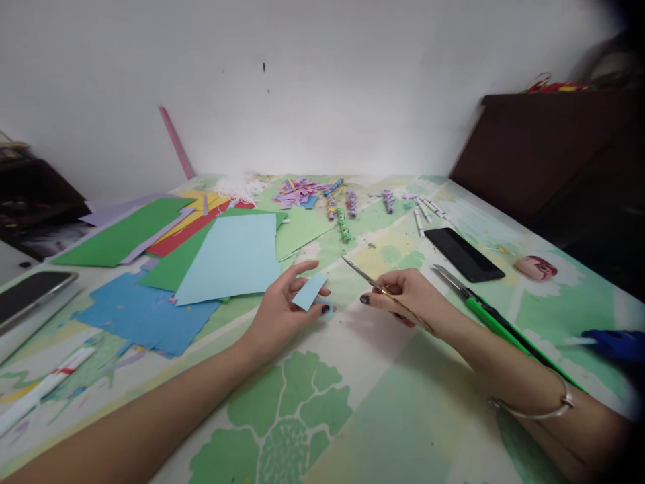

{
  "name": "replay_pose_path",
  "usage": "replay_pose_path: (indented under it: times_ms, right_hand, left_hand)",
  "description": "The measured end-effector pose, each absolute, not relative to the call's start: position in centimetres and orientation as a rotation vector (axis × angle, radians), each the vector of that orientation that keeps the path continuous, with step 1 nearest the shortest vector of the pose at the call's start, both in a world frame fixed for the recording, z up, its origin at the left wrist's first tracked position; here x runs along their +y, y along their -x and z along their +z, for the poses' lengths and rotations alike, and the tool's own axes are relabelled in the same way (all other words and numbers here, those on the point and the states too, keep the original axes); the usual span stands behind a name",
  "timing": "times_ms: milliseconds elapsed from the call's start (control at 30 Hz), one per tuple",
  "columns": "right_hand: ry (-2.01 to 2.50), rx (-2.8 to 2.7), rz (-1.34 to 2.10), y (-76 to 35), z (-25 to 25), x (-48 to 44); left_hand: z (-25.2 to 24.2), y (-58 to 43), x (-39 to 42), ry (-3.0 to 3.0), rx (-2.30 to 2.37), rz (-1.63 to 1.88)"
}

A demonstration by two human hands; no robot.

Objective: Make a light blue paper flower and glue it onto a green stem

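Head view: a person's left hand [282,310] pinches a small light-blue paper strip [310,292] between thumb and fingers, grip clamped on it just above the table [353,417] with its green tree-print cover. At 3 o'clock of the strip, near but apart, the right hand [410,299] has its grip closed around a pair of scissors [370,281], whose blades are together and point toward 10 o'clock. A metal bangle [541,409] circles the right wrist. At 11 o'clock of the left hand lies a light-blue paper sheet [232,259] atop green sheets [125,232] and blue paper [141,316]. A black phone [463,254] rests at 1 o'clock of the right hand, a green-handled cutter [484,312] just beside that forearm, and rolled paper pieces [342,208] at 12 o'clock near the wall.
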State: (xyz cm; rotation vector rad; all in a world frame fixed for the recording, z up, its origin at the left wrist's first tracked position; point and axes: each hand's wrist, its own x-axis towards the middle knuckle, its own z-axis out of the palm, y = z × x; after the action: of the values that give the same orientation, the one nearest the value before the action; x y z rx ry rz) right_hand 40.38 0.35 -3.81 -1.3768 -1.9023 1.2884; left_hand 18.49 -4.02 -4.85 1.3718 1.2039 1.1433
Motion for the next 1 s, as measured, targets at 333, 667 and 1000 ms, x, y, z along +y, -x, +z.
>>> replay_pose_path:
  times_ms: [333, 667, 1000]
  right_hand:
    - [1.265, -1.744, 1.142, -40.4, -4.0, 0.4]
    - [1.179, -1.654, 1.326, -38.7, -3.8, -1.4]
    - [1.174, -1.610, 1.563, -36.8, -4.5, -3.0]
  left_hand:
    - [-3.6, -15.0, -1.2, -1.235, 1.322, 2.015]
    - [-4.4, -19.1, -5.0, -1.544, 1.159, 1.474]
    - [-5.2, -20.1, -5.2, -1.253, 1.089, 1.051]
